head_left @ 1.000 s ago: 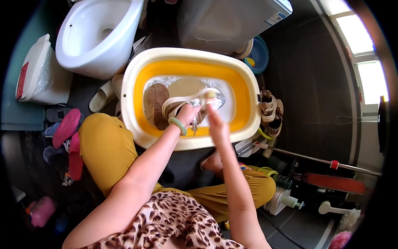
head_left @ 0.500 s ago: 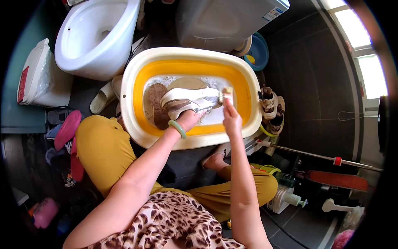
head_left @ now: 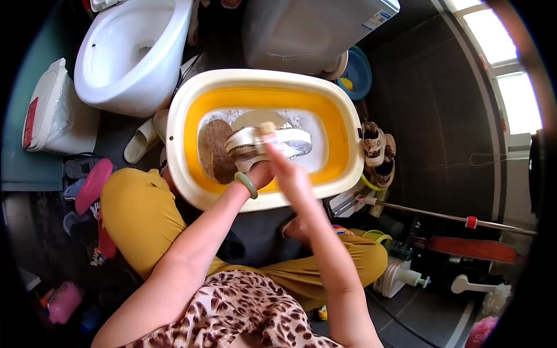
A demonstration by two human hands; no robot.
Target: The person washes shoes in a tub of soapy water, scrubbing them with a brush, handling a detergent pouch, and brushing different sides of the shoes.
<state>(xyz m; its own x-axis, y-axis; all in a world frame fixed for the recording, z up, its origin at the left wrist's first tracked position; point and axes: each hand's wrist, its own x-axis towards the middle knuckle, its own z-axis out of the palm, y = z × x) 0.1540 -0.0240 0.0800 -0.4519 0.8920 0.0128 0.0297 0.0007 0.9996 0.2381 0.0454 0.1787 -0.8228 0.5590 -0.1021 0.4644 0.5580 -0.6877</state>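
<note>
A white and grey sneaker [head_left: 299,141] lies on its side over the shallow water of a cream and yellow wash basin [head_left: 200,124]. My left hand [head_left: 262,173], below a pale green bangle, is closed around the shoe's upper from the near side; the fingers are partly hidden. My right hand [head_left: 291,177], smeared by motion, grips a small scrubbing brush [head_left: 267,130] over the middle of the sneaker's white sole edge. Left of the shoe, a brown sole-shaped thing [head_left: 218,151] rests in the basin.
Beyond the basin stand a white toilet [head_left: 96,72] and a grey appliance [head_left: 307,40]. A blue bowl [head_left: 361,72] sits at the far right corner. Another pair of shoes [head_left: 376,145] flanks the basin on the right. Slippers [head_left: 141,144] lie to its left.
The brush in my right hand has moved left, from the right end of the sneaker to its middle. My left hand keeps its hold on the shoe.
</note>
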